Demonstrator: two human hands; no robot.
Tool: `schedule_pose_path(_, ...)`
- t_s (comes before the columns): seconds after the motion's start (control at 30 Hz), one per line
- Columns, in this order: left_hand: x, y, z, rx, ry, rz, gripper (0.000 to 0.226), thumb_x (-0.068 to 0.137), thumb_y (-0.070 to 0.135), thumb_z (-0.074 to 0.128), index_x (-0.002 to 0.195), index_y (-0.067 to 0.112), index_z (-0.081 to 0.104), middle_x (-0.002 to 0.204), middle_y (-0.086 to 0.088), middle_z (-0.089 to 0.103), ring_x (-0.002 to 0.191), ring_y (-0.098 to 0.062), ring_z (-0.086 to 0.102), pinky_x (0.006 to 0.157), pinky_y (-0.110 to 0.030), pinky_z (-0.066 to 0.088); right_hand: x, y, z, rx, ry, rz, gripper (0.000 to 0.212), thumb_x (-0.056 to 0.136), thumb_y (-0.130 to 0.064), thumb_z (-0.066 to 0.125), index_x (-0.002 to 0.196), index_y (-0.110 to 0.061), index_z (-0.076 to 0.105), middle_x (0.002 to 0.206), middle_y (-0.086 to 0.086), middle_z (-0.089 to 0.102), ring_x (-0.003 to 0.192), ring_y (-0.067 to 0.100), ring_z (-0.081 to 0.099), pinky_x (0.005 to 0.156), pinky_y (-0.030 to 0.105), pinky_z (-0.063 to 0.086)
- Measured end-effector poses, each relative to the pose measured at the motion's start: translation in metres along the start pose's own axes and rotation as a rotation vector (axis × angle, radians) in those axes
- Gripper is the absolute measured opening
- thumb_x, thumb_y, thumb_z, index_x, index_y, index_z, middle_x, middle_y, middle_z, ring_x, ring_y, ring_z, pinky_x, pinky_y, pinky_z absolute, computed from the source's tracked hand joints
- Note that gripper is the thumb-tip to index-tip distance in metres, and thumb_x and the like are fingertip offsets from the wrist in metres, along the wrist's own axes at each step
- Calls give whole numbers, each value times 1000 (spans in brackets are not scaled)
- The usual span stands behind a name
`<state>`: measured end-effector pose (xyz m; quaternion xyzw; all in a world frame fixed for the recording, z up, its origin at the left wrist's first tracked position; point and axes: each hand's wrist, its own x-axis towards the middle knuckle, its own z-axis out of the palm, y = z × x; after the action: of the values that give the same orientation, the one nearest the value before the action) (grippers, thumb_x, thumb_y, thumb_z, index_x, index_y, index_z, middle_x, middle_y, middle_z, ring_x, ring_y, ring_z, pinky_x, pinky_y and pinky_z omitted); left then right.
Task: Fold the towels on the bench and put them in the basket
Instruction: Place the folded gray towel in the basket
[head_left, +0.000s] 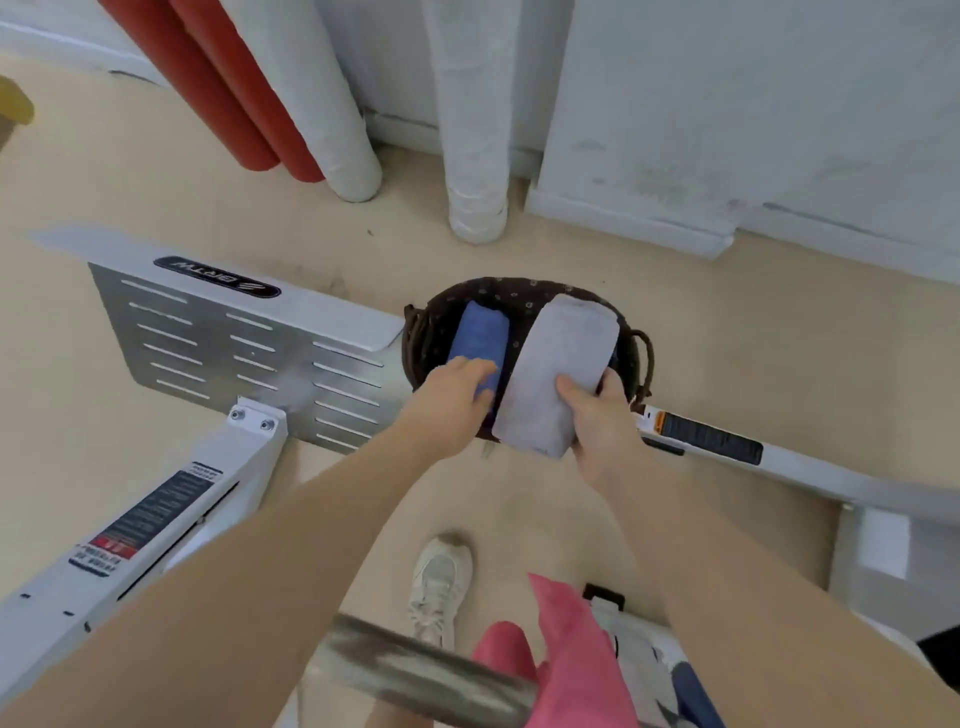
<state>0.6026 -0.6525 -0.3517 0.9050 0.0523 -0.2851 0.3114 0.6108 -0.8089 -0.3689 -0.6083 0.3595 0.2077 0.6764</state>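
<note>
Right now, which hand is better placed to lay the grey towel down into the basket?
The right hand. It already grips the folded grey towel at its near end, over the basket. The left hand is busy: it rests on the blue towel lying inside.

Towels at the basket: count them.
2. The blue towel lies in the basket under the left hand; the grey towel is in the right hand. More may be hidden.

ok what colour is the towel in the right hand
Pale grey, folded; the right hand grips the towel over the basket, head view.
</note>
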Motion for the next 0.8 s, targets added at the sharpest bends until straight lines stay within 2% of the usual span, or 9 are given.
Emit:
schedule_pose_path(0.1,51,-38,9,176,-90,74,49,97,6,34,145,16,28,151,-4,27,136,-22,29,110,-33,28,52,17,17,-111,53,-18,49,89,-11,56,134,-18,38,123,-1,55,112,23,54,97,45,46)
schedule_pose_path(0.17,81,-53,13,367,-121,135,60,95,5,38,149,21,15,157,0,11,142,-19,16,111,-33,27,82,27,22,-190,92,-53,52,88,-8,55,136,-19,38,123,1,56,110,22,54,95,42,47)
schedule_pose_path(0.23,103,-61,17,586,-125,194,75,93,10,48,150,24,0,158,0,-8,144,-21,8,105,-32,34,103,36,21,-308,123,-74,51,87,-8,53,134,-20,39,119,1,56,108,23,54,93,40,48)
schedule_pose_path(0.3,116,-65,20,693,-136,203,87,90,16,57,149,24,-8,156,-2,-19,142,-25,9,88,-34,46,117,49,21,-395,125,-56,49,88,-10,54,134,-21,39,117,1,54,108,24,53,94,43,47)
schedule_pose_path(0.37,122,-69,23,705,-172,193,92,89,19,60,148,21,-10,155,-4,-23,139,-26,15,78,-34,51,123,61,28,-398,97,-22,47,89,-10,55,133,-20,41,116,1,54,107,24,53,95,46,47)
schedule_pose_path(0.57,138,-77,34,677,-172,149,86,90,10,57,149,17,-6,155,-7,-19,138,-28,17,74,-35,47,134,68,41,-327,118,26,38,90,-7,55,126,-15,48,106,0,54,99,19,52,87,37,47)
schedule_pose_path(0.67,145,-76,43,670,-151,118,84,90,6,54,149,16,-5,156,-7,-17,139,-29,14,72,-33,44,140,65,44,-616,175,6,37,88,-14,60,122,-9,46,115,10,55,106,27,52,88,37,45)
schedule_pose_path(0.73,145,-75,46,661,-144,99,85,89,3,53,149,15,-6,156,-7,-17,140,-29,12,72,-32,41,140,60,54,-885,259,-9,44,88,-21,59,126,-8,38,128,14,45,117,31,45,90,41,41)
schedule_pose_path(0.8,141,-73,46,671,-148,77,89,87,5,55,149,16,-8,156,-8,-18,142,-29,9,82,-33,42,132,52,62,-1006,313,-31,54,88,-27,59,132,-10,31,136,14,37,124,32,37,94,45,38)
